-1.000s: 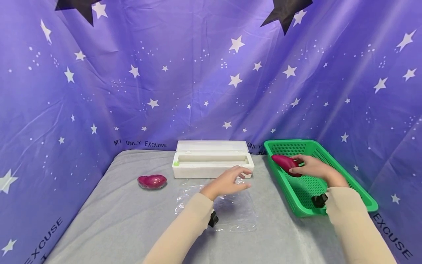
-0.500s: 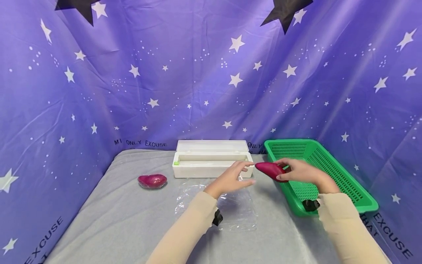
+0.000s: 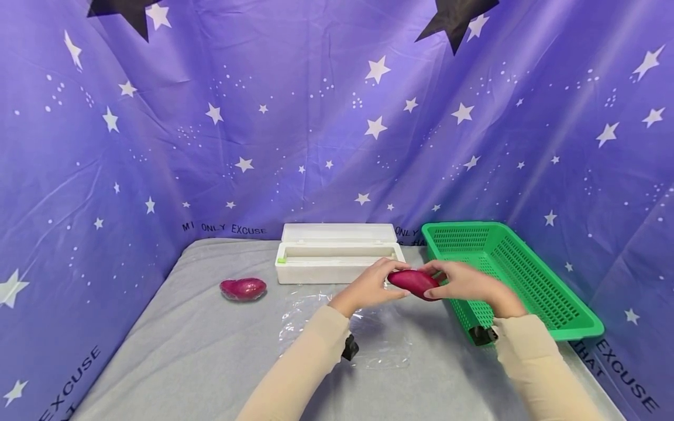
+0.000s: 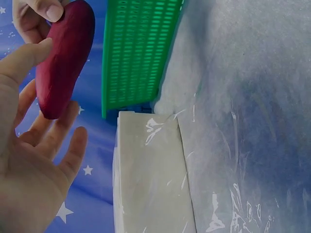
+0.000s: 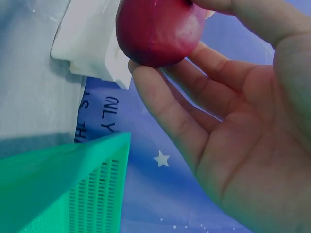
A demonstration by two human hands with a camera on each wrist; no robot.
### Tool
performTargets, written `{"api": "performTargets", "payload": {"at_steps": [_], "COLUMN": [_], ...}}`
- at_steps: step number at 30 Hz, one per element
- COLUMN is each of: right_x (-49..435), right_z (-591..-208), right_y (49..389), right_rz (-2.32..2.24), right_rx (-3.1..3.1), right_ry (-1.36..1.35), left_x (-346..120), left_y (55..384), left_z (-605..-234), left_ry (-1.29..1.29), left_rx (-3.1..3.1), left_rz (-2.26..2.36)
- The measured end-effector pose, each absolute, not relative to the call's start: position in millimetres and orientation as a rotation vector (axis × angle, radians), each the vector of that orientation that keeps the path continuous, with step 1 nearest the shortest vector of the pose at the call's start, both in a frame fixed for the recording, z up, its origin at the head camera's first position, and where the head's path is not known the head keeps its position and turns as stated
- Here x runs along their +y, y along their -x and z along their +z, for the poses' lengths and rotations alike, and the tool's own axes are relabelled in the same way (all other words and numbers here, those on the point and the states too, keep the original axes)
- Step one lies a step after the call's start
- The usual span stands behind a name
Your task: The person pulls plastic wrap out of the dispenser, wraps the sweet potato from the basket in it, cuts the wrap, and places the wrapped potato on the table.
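Note:
Above the table, a purple-red sweet potato [image 3: 414, 283] is held between both hands. My right hand [image 3: 466, 286] grips its right end, thumb on the near side and fingers behind, as the right wrist view also shows. My left hand [image 3: 371, 286] has thumb and fingers around the other end; in the left wrist view the thumb [image 4: 34, 56] touches the sweet potato's side and the fingers lie behind its tip. Below the hands, a sheet of clear plastic wrap [image 3: 379, 345] lies flat, partly covered by the left forearm. A second sweet potato [image 3: 243, 289], shiny as if wrapped, rests at the left.
A white cling film box [image 3: 337, 275] with its lid raised stands at the back middle. The green basket [image 3: 574, 318] is on the right, under the right forearm. Purple star-patterned cloth [image 3: 316, 117] encloses the back and sides of the grey table [image 3: 174, 362].
My right hand has carried the sweet potato left, out from over the green basket. My left hand has moved slightly right and now takes its left end.

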State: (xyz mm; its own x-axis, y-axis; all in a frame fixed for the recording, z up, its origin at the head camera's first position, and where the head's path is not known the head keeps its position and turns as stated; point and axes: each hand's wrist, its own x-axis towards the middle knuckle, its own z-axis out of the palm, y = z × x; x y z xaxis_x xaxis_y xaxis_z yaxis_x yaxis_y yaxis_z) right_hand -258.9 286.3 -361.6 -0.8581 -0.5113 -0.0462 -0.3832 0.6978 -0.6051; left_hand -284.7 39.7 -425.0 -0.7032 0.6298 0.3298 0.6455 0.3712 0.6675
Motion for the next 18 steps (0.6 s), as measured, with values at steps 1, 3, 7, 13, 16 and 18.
{"api": "performTargets", "payload": {"at_steps": [1, 3, 7, 13, 16, 18], "right_x": [285.2, 283.1, 279.4, 273.5, 267.5, 262.8], "right_z": [-362.6, -365.2, -370.4, -379.3, -386.5, -392.4], "right_y": [259.1, 259.9, 260.2, 256.7, 255.7, 256.1], "right_rz": [-0.894, -0.904, -0.94, -0.979, -0.999, -1.024], "right_rx": [2.693, 2.687, 2.661, 2.645, 2.659, 2.659], "right_ry": [0.73, 0.754, 0.797, 0.861, 0.885, 0.904], "left_x": [39.2, 37.5, 30.6, 13.4, 3.5, -2.9], "left_y": [284.9, 285.8, 287.3, 286.4, 284.8, 284.0], "left_z": [-425.3, -426.8, -430.2, -432.3, -432.0, -432.2], "left_ry": [1.212, 1.223, 1.208, 1.156, 1.14, 1.141], "left_rx": [-2.576, -2.555, -2.523, -2.53, -2.53, -2.522], "left_rz": [-1.261, -1.247, -1.244, -1.263, -1.262, -1.259]}}
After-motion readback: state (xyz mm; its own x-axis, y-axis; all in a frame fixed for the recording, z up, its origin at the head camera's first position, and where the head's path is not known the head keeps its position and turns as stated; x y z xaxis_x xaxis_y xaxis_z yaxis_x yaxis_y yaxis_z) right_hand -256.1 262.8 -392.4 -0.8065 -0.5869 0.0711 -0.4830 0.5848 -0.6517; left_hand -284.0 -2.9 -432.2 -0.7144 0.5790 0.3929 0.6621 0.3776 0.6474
